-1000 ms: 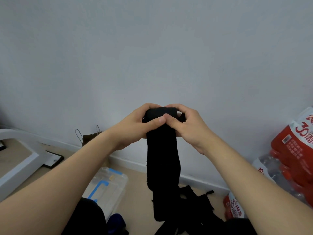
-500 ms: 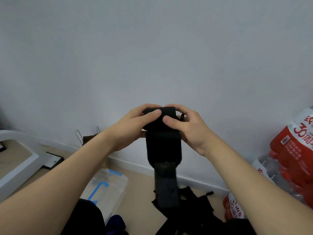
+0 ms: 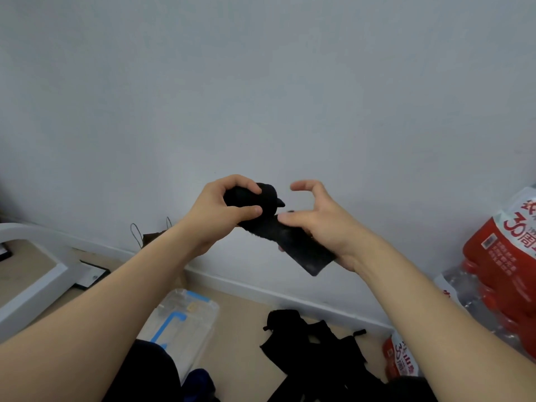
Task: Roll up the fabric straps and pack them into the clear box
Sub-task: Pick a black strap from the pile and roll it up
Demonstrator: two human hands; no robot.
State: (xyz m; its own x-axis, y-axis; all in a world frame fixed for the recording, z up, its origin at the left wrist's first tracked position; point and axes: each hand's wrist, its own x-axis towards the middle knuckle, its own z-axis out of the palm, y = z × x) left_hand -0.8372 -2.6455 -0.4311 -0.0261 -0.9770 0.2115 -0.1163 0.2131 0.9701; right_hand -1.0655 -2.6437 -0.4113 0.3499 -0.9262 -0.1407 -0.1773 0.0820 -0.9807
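I hold a black fabric strap [image 3: 269, 206] up in front of the wall. My left hand [image 3: 220, 211] grips its rolled-up part between fingers and thumb. The loose tail runs down to the right across my right hand [image 3: 324, 224], whose thumb pins it while the index finger is lifted off the roll. The clear box [image 3: 185, 320] with blue latches lies on the floor below my left forearm. A pile of other black straps [image 3: 313, 352] lies on the floor to its right.
Red packs of water bottles [image 3: 504, 256] stand at the right wall, with a smaller red pack [image 3: 400, 358] by the pile. A white furniture frame [image 3: 29, 285], a flat black item [image 3: 90, 278] and a brown paper bag [image 3: 150, 239] are at the left.
The hanging length of strap has been wound up into the roll. My hands have drawn apart, the roll going left with my left hand, and the short tail now slants across my right hand.
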